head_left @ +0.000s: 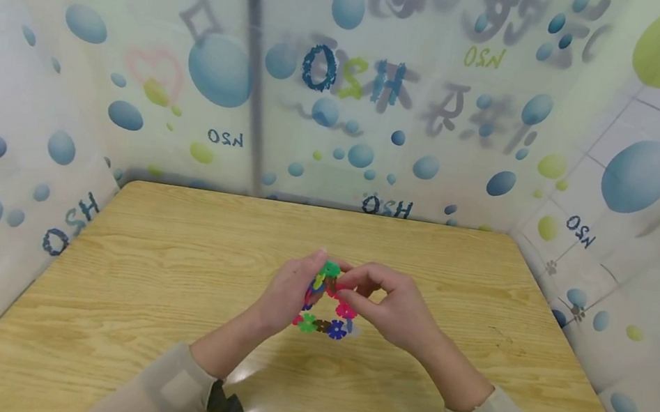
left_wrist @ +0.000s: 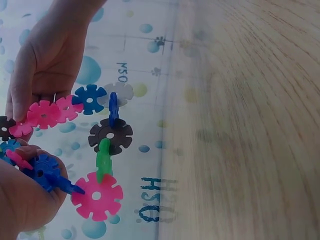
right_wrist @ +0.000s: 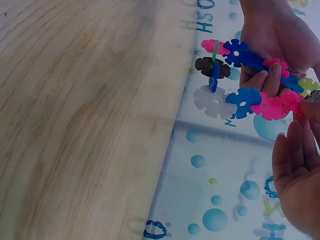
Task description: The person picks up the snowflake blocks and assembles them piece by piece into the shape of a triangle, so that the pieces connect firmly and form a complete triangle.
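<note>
A loop of notched plastic snowflake discs [head_left: 336,330], linked edge to edge, hangs between both hands over the table. Its colours are pink, blue, green, brown, yellow and white. My left hand [head_left: 284,295] grips one side, its fingers curled round the blue discs [left_wrist: 45,172]. Opposite it, my right hand [head_left: 396,308] pinches a pink disc [right_wrist: 292,101] between thumb and fingers. A green disc [head_left: 330,269] tops the loop between the hands. Lower down dangle a white disc [right_wrist: 209,101], a brown disc [left_wrist: 116,142] and a large pink disc [left_wrist: 96,205]. Fingers hide some of the discs.
A light wooden table [head_left: 174,233] lies beneath the hands. Curtain-like walls [head_left: 326,142] printed with bubbles and lettering stand behind it and at both sides. Dark wrist mounts [head_left: 225,402] sit at the sleeve cuffs.
</note>
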